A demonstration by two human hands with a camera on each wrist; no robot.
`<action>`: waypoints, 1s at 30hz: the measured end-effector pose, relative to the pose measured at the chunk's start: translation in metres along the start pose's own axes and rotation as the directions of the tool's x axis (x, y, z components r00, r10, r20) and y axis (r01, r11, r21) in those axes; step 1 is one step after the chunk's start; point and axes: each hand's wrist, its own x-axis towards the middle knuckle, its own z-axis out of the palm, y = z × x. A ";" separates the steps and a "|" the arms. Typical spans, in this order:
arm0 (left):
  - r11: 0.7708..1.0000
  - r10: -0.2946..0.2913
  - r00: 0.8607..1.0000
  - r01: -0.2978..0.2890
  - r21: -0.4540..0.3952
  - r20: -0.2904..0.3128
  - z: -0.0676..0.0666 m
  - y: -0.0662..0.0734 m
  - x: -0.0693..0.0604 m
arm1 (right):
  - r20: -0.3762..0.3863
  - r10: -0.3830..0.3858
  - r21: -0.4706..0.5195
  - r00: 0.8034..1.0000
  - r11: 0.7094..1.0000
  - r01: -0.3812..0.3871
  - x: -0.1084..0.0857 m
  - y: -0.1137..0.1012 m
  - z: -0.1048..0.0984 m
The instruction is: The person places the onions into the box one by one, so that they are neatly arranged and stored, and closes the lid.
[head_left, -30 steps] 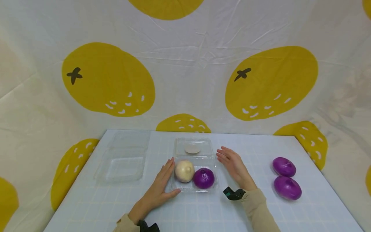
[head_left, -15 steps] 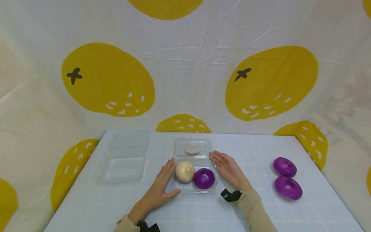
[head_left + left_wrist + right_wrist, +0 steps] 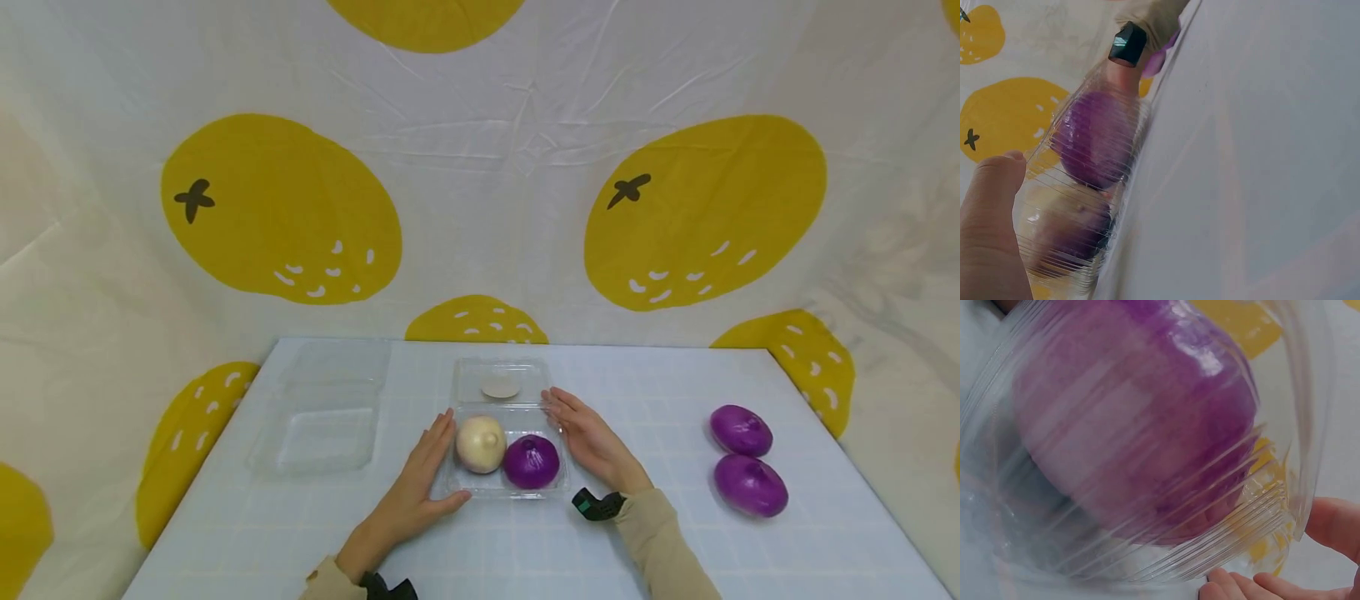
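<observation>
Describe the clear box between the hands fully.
The clear box looks like thin plastic with ribbed walls. It lies open on the table, its lid, bearing a pale round patch, folded back on the far side. A white onion and purple onion sit inside, side by side. The left hand and right hand flank it, apparently touching.

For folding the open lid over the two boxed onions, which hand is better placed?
The right hand, probably: its fingertips are at the near right corner of the lid, while the left hand rests beside the base.
</observation>
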 end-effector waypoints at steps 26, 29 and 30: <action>1.000 0.006 1.000 -0.006 -0.005 -0.003 0.001 0.000 0.000 | 0.051 -0.019 0.052 0.999 0.998 0.017 0.000 0.004 -0.005; 1.000 0.007 1.000 -0.007 -0.003 -0.003 0.001 0.000 0.000 | 0.067 -0.019 0.061 0.998 0.998 0.015 0.000 0.004 -0.005; 1.000 0.005 1.000 -0.005 -0.003 -0.002 0.001 0.000 0.000 | 0.068 -0.017 0.063 0.998 0.998 0.013 0.000 0.004 -0.005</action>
